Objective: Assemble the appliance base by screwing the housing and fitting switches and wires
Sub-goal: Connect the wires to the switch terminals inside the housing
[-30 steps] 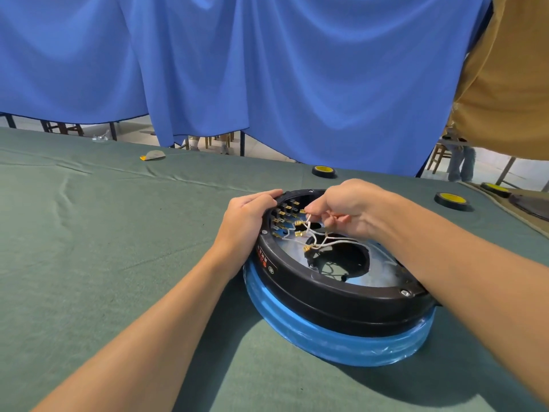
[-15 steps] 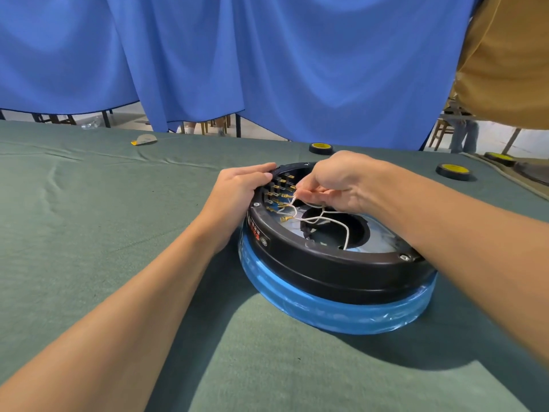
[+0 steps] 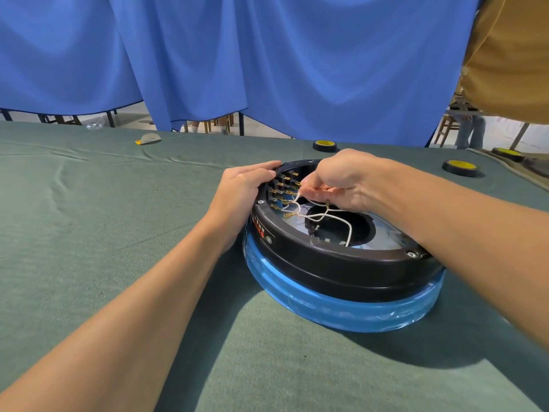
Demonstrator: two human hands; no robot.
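A round black appliance base [image 3: 335, 269] with a blue film-wrapped lower ring [image 3: 341, 310] lies on the green table cloth, open side up. Inside its left wall stands a row of switch terminals [image 3: 285, 185] with brass tabs. Several white wires [image 3: 320, 217] with brass connectors run across the central hole. My left hand [image 3: 243, 191] grips the left rim of the base, fingers curled over its edge. My right hand [image 3: 341, 179] reaches over the base and pinches a white wire end close to the terminals.
Three black tape rolls with yellow cores [image 3: 325, 145] [image 3: 459, 168] [image 3: 508, 154] lie at the table's far right. A small grey and yellow item [image 3: 148, 138] lies far left. Blue curtains [image 3: 267, 60] hang behind; a person in a tan shirt [image 3: 511, 55] stands at the right.
My view has dropped and drawn closer to the base. My right hand has shifted the pinched wire slightly toward the terminals; my left hand keeps its grip on the rim.
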